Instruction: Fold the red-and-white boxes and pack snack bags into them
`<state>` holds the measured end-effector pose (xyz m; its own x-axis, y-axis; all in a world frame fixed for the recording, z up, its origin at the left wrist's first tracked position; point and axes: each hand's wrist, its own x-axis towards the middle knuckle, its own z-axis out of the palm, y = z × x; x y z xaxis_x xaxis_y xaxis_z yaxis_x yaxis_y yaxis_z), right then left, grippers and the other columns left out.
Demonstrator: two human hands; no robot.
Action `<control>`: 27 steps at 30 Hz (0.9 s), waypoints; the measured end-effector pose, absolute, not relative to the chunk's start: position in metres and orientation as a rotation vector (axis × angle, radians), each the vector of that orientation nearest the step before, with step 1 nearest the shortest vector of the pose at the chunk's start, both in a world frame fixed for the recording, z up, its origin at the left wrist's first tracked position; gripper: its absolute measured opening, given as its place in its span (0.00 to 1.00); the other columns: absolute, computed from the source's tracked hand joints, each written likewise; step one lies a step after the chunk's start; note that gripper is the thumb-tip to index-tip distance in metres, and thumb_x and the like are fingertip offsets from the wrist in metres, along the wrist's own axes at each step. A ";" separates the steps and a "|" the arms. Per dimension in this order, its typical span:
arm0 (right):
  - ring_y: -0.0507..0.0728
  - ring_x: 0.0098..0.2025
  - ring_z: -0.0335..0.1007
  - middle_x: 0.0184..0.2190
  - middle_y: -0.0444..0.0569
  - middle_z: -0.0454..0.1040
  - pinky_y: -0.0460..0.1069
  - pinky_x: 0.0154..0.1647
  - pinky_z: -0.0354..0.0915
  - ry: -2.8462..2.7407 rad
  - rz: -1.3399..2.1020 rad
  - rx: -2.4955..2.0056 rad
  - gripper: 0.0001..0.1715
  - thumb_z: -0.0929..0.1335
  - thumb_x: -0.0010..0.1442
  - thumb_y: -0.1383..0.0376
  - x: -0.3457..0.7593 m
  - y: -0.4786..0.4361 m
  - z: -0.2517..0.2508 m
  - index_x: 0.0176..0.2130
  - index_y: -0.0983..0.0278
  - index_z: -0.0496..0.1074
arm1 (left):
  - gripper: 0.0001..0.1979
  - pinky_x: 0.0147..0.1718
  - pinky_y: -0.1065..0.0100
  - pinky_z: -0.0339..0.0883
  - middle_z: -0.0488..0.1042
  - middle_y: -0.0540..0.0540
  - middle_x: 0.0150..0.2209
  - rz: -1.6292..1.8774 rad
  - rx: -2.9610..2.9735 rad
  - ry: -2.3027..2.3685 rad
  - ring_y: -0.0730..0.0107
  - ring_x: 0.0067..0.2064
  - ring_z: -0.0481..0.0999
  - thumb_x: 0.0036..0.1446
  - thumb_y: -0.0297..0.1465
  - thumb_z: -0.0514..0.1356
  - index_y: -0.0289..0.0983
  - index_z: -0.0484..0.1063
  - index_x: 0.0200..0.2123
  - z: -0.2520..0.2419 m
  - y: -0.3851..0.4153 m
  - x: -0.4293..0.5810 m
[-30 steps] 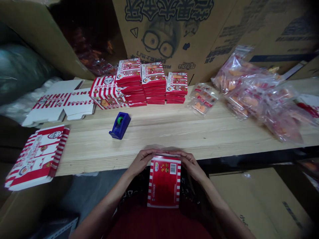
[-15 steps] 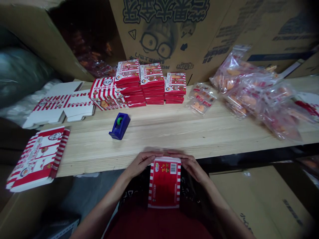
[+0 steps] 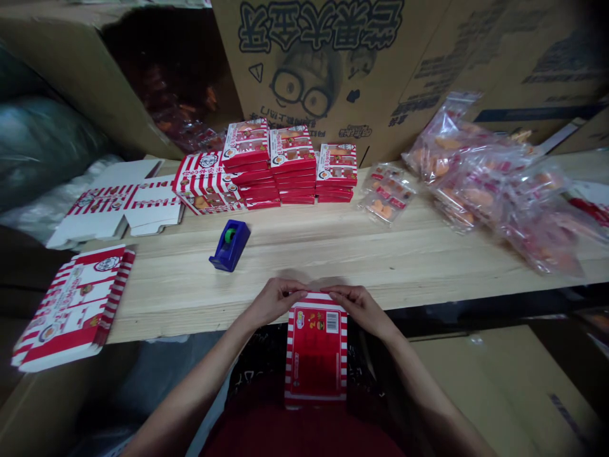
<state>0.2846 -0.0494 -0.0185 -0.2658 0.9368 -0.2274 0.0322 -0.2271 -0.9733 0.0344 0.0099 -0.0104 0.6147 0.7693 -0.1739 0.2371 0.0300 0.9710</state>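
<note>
I hold a red-and-white striped cardboard carton (image 3: 316,358) upright against my body, just below the front edge of the wooden table (image 3: 295,285). Its red back panel, with a barcode and small food pictures, faces me. My left hand (image 3: 275,301) pinches the carton's top left corner area. My right hand (image 3: 360,311) grips the top right side, and the fingertips of both hands nearly meet at the upper edge. The carton's top edge is partly hidden by my fingers.
A blue tape dispenser (image 3: 230,246) stands on the table. Several stacks of printed cartons (image 3: 292,165) stand behind it, beside flat carton blanks (image 3: 118,209) and clear bags of orange food (image 3: 485,190). Another blank (image 3: 73,309) lies at the left. Large cardboard boxes (image 3: 304,63) form the back.
My hands have shifted from lying over the carton's top to pinching its upper edge with the fingertips. The carton sits slightly lower in view, and the whole scene has moved a little with my head.
</note>
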 end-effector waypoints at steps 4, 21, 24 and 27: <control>0.61 0.45 0.80 0.41 0.48 0.85 0.59 0.49 0.74 -1.278 1.554 -1.272 0.24 0.70 0.64 0.45 0.286 -0.047 -0.022 0.50 0.56 0.82 | 0.16 0.34 0.68 0.68 0.83 0.42 0.37 0.533 1.483 0.871 0.65 0.35 0.79 0.63 0.42 0.65 0.35 0.84 0.42 -0.016 0.010 0.038; 0.58 0.43 0.81 0.45 0.48 0.85 0.55 0.50 0.73 -1.327 1.884 -1.105 0.21 0.73 0.64 0.50 0.304 -0.042 -0.015 0.51 0.57 0.81 | 0.14 0.30 0.70 0.64 0.82 0.45 0.32 0.431 1.630 0.972 0.67 0.32 0.77 0.59 0.42 0.67 0.36 0.83 0.35 -0.012 0.008 0.046; 0.59 0.43 0.82 0.45 0.49 0.86 0.56 0.51 0.73 -1.301 1.937 -1.079 0.22 0.74 0.61 0.51 0.308 -0.038 -0.015 0.51 0.57 0.82 | 0.14 0.30 0.71 0.63 0.82 0.46 0.30 0.420 1.697 0.967 0.67 0.31 0.76 0.61 0.42 0.65 0.37 0.83 0.35 -0.005 0.008 0.047; 0.60 0.45 0.82 0.45 0.49 0.85 0.58 0.54 0.73 -1.302 1.856 -1.084 0.24 0.75 0.60 0.49 0.302 -0.039 -0.021 0.51 0.58 0.82 | 0.14 0.29 0.72 0.60 0.79 0.48 0.28 0.400 1.787 0.994 0.69 0.30 0.74 0.63 0.41 0.64 0.37 0.82 0.33 0.001 0.007 0.045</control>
<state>0.3024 -0.0392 -0.0209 -0.4722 0.8386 -0.2715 -0.0302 -0.3232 -0.9458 0.0448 0.0066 0.0014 0.6058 0.7773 -0.1701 0.4424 -0.1514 0.8840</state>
